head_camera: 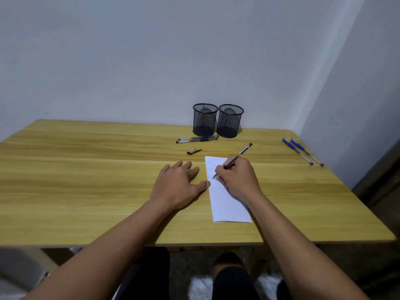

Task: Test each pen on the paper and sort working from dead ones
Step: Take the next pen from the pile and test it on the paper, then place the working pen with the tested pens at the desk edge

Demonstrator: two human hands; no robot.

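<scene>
right hand (240,178) pinched a slim clear plastic pen (242,150) at its dark grip — seemingly light, stiff; flat left hand (179,182) touched the flimsy white paper (229,208)

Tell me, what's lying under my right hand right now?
The white paper, with the black pen tip-down on it near faint scribbles. The right hand hides any marks beneath its palm.

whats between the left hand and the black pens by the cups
Head view: a loose pen cap lies there, nearer the black pens than the left hand.
</scene>
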